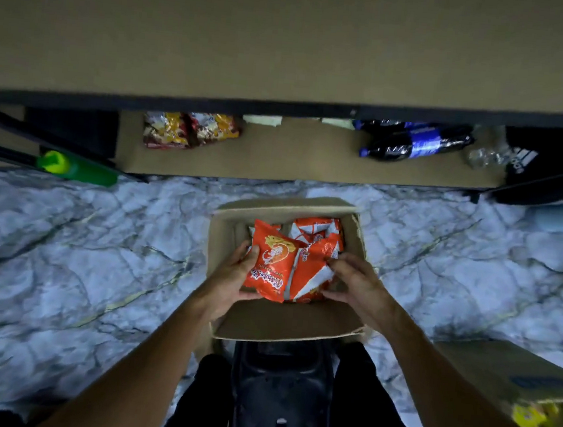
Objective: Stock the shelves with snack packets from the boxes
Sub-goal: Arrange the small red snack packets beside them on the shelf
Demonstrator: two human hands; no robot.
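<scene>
A brown cardboard box (284, 327) sits open on the floor (98, 247), which looks like smooth white stone with dark wiggly lines. Inside the box lies a pile of packets (316, 232), shiny and crinkly, orange and white. The left hand (229, 277) holds one puffy orange packet (270, 260) just above the pile. Its fingers curl round the packet's left edge. The right hand (356, 282) grips the next packet (315, 275) beside it, with fingers bent on the crumpled foil. Past the box is a flat brown shelf (295, 163) with a dark edge. On it lie two red and yellow packets (190, 130), two round dark bottles (414, 145) with blue labels, and a clear crumpled bottle (485, 155). A green bottle (78, 169) sits at the left.
</scene>
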